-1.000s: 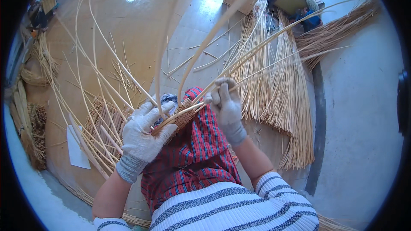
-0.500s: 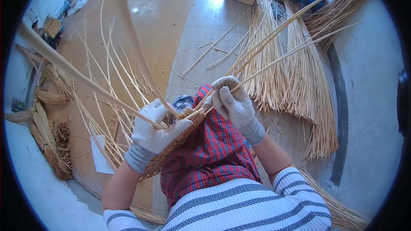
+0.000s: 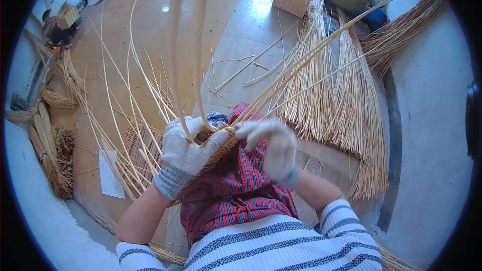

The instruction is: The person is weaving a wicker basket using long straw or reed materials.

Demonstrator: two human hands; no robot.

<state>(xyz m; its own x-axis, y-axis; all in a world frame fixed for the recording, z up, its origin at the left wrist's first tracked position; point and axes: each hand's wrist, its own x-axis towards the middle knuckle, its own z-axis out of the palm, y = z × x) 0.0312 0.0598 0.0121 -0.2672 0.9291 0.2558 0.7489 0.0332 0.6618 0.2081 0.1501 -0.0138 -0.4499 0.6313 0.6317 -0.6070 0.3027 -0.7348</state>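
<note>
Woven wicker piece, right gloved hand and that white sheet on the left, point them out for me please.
Woven wicker piece (image 3: 220, 153): head view, on its woven side.
Right gloved hand (image 3: 276, 148): head view, middle of the blurred glove.
White sheet (image 3: 110, 180): head view, lower part of its face.

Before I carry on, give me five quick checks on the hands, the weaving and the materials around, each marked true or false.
1. The left hand and right hand are both gloved. True.
2. The left hand holds the woven wicker piece. True.
3. The lap cloth is plain green. False: it is red plaid.
4. The flat white sheet lies to the person's right. False: it lies to the left.
5. A pair of scissors is in the right hand. False: no scissors show there.
</note>
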